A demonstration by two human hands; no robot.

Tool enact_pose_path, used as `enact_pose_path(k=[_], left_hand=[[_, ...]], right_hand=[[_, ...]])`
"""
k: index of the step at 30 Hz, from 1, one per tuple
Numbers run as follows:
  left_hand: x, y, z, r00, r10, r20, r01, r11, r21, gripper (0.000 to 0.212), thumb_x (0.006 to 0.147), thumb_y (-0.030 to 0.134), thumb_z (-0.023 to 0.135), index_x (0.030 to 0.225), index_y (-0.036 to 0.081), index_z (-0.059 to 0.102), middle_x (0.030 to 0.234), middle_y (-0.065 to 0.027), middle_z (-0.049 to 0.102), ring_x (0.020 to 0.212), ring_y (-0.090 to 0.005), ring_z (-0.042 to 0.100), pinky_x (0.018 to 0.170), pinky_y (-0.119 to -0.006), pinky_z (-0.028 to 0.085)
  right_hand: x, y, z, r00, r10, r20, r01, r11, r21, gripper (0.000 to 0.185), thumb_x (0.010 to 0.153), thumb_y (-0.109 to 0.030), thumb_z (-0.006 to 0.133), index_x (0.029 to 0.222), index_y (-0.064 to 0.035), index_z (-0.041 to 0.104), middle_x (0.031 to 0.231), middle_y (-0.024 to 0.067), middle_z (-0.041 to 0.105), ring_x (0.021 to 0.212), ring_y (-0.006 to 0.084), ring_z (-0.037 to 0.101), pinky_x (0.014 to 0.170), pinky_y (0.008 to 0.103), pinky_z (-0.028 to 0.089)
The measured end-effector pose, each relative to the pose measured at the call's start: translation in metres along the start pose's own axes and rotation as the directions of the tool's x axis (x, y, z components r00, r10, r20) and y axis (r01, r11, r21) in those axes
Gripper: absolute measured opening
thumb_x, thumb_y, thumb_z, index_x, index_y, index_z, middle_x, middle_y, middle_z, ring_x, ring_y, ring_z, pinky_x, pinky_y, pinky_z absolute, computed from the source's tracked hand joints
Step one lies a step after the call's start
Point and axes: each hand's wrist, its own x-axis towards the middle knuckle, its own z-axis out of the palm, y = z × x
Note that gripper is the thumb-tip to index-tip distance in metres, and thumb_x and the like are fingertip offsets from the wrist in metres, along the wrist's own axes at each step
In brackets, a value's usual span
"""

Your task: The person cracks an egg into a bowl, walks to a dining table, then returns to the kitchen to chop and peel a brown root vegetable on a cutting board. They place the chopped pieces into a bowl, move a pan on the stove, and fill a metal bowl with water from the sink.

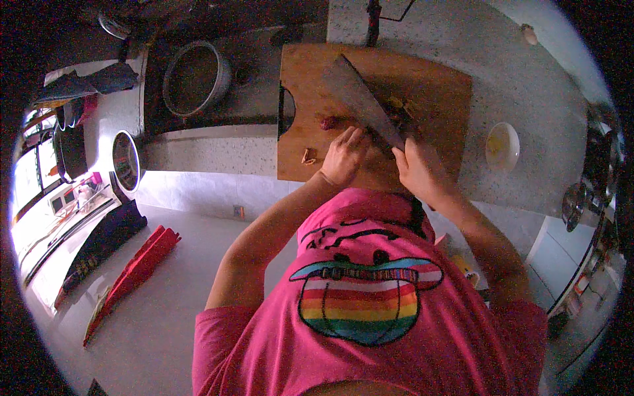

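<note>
My right hand [423, 168] grips the handle end of a broad-bladed kitchen knife [364, 96]. The blade slants up and left over a wooden cutting board [299, 69]. My left hand [344, 156] rests on the board just left of the blade, fingers curled; whether anything is under them is hidden. Just beyond its fingertips lies a small dark-red piece of food [329, 123], its kind unclear. Small pale-brown scraps [308, 156] lie on the board to the left. Some yellowish-brown pieces [401, 105] sit beyond the blade on its right side, partly in shadow.
A white bowl [501, 147] with something yellowish in it stands on the speckled counter [540, 94], right of the board. To the left, a round basin [193, 79] sits in the dark sink area. A red folded umbrella [136, 277] and dark cloth item [104, 247] are far left.
</note>
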Motion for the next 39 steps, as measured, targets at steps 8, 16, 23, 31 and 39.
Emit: enact_pose_path(k=[8, 16, 23, 31, 39], left_hand=[[0.005, 0.007, -0.012, 0.999, -0.042, -0.031, 0.042, 0.999, 0.020, 0.025, 0.063, 0.008, 0.052, 0.087, 0.000, 0.053, 0.088, -0.0133, 0.049, 0.085, -0.0292, 0.050, 0.068, -0.036, 0.046], [0.003, -0.007, -0.008, 0.998, 0.062, -0.020, -0.062, 0.998, -0.004, 0.024, 0.062, 0.007, 0.052, 0.085, 0.000, 0.054, 0.089, -0.0143, 0.049, 0.085, -0.0312, 0.049, 0.071, -0.037, 0.045], [0.001, -0.002, -0.003, 0.996, 0.003, 0.091, 0.001, 0.999, -0.050, 0.022, 0.061, 0.009, 0.052, 0.080, 0.000, 0.054, 0.089, -0.0148, 0.049, 0.086, -0.0299, 0.049, 0.071, -0.035, 0.045], [0.004, 0.005, -0.012, 0.997, 0.079, -0.013, -0.078, 0.997, 0.027, 0.028, 0.060, 0.009, 0.052, 0.087, -0.001, 0.055, 0.093, -0.0165, 0.048, 0.088, -0.0318, 0.048, 0.073, -0.036, 0.045], [-0.001, 0.004, -0.008, 0.999, 0.042, 0.000, -0.042, 0.994, 0.104, 0.033, 0.063, 0.008, 0.051, 0.094, -0.001, 0.056, 0.098, -0.0174, 0.050, 0.089, -0.0322, 0.049, 0.076, -0.038, 0.044]], right_hand=[[-0.015, -0.033, 0.018, 0.993, -0.040, -0.108, 0.035, 0.998, -0.052, 0.014, 0.083, -0.012, 0.047, 0.086, 0.0018, 0.045, 0.059, 0.0202, 0.056, 0.057, 0.0362, 0.058, 0.049, 0.0439, 0.046], [0.001, -0.009, 0.000, 0.995, -0.104, 0.007, 0.104, 0.994, -0.018, 0.014, 0.082, -0.012, 0.049, 0.084, 0.0018, 0.045, 0.062, 0.0232, 0.055, 0.060, 0.0394, 0.056, 0.052, 0.0461, 0.044], [0.012, -0.014, -0.017, 0.985, -0.014, 0.170, 0.013, 1.000, 0.006, 0.017, 0.082, -0.014, 0.050, 0.077, 0.0019, 0.047, 0.064, 0.0238, 0.055, 0.061, 0.0394, 0.055, 0.052, 0.0457, 0.043], [-0.023, -0.022, 0.038, 0.964, -0.150, -0.219, 0.114, 0.979, -0.171, 0.015, 0.082, -0.011, 0.049, 0.081, 0.0038, 0.047, 0.056, 0.0174, 0.055, 0.051, 0.0347, 0.055, 0.045, 0.0421, 0.042], [-0.013, 0.002, 0.033, 0.952, 0.152, -0.266, -0.104, 0.977, 0.186, 0.022, 0.082, -0.016, 0.051, 0.073, 0.0023, 0.045, 0.057, 0.0252, 0.049, 0.054, 0.0421, 0.051, 0.046, 0.0444, 0.039]])
